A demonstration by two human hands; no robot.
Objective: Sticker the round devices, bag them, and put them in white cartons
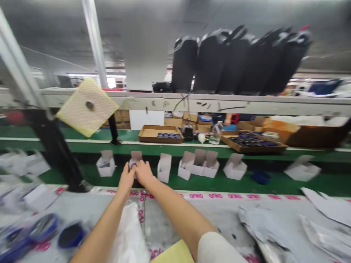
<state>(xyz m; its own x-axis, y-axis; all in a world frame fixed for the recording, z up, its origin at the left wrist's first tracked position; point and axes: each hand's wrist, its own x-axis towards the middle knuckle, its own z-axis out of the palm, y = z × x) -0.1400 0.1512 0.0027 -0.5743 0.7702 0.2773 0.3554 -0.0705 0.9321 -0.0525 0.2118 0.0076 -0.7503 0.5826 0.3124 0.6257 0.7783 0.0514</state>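
Note:
Both arms reach forward to a small white box (136,155) with a raised flap, standing on the green conveyor belt (90,179). My left hand (127,178) closes on the box's left side. From the right, my right hand (143,173) grips the same box, fingers bent over its opening. A bit of something bluish shows between the fingers, too small to name. More open white boxes stand on the belt: one to the left (106,165) with something inside, another just to the right (164,168), and several farther right.
A dark metal post (59,153) rises at the left. Blue round items (71,235) and white boxes lie blurred on the near left table. Plastic bags (263,226) cover the right side. Brown trays (160,134) and a clear bottle (216,132) stand behind the belt.

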